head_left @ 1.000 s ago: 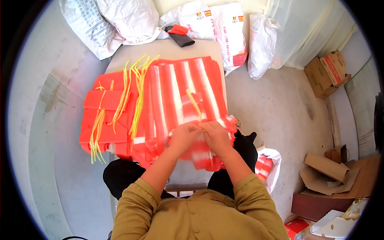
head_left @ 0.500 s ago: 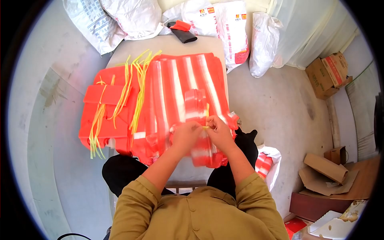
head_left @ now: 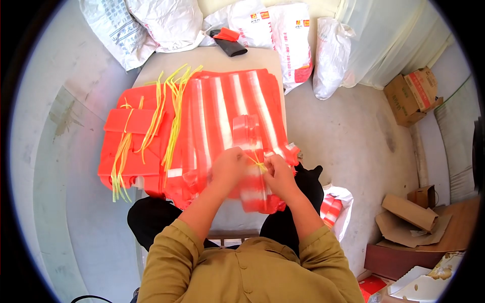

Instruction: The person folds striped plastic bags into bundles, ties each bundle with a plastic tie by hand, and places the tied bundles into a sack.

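A folded bundle of red-and-white striped plastic bags [head_left: 246, 130] lies in front of me at the near edge of a wide stack of striped bags [head_left: 217, 96]. Around its middle runs a thin yellow strip [head_left: 258, 164], which crosses itself on top like a knot. To the left of the crossing, my left hand [head_left: 228, 165], a little blurred, is closed on one end of the strip. My right hand [head_left: 278, 172] pinches the strip on the other side. The fingertips of both hands are partly hidden.
Loose yellow strips [head_left: 174, 116] lie across the stack, beside a tied red bundle [head_left: 129, 121]. White sacks [head_left: 293, 45] and a black-and-red roll [head_left: 230, 44] are at the back. An open sack [head_left: 345, 212] with striped bags stands at lower right; cardboard boxes [head_left: 411, 96] sit farther right.
My hands have drawn apart, the left moving slightly up and left, the right slightly right and down. More of the yellow strip shows between them, stretched over the bundle.
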`<action>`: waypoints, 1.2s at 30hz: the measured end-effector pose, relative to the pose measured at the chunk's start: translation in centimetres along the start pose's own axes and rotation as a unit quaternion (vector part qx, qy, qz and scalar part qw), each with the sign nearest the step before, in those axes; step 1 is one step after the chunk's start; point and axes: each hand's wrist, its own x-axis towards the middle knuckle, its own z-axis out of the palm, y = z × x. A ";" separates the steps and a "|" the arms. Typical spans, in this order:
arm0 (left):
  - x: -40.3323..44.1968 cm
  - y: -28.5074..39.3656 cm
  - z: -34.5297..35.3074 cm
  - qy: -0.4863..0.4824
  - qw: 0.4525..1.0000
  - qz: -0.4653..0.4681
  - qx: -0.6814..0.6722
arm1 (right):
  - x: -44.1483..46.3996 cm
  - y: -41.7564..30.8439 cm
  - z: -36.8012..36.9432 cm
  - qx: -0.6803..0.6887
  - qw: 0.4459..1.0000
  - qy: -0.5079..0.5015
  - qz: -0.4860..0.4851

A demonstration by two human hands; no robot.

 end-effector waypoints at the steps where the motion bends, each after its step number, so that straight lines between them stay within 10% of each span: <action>1: 0.0 -0.3 0.2 0.046 0.998 0.029 0.007 | -0.3 0.5 0.2 0.015 1.000 0.008 -0.005; 3: -0.2 -1.3 0.8 0.140 0.986 0.087 0.023 | -0.5 0.5 0.4 0.045 0.998 0.027 -0.015; 9: -2.5 -3.9 0.5 -0.046 0.997 0.019 -0.059 | 0.5 -3.7 -1.4 -0.019 0.993 -0.071 0.089; 13: -5.8 -4.9 0.8 -0.025 0.974 0.050 -0.219 | -1.0 -4.2 1.3 0.194 0.981 -0.019 0.002; 15: -7.4 -5.8 -0.2 -0.077 0.861 -0.050 -0.500 | -2.1 -6.3 1.4 0.412 0.910 -0.049 0.009; 17: -8.2 -5.7 -1.9 -0.143 0.741 -0.090 -0.650 | -2.6 -5.3 2.4 0.305 0.951 -0.031 0.030; 23: -10.2 -9.0 0.5 -0.072 0.754 -0.203 -0.621 | -7.1 0.2 6.7 0.122 0.986 -0.108 0.025; 36: -12.4 -10.4 3.9 -0.089 0.756 -0.219 -0.611 | -8.8 -0.4 7.0 0.398 0.866 -0.123 0.276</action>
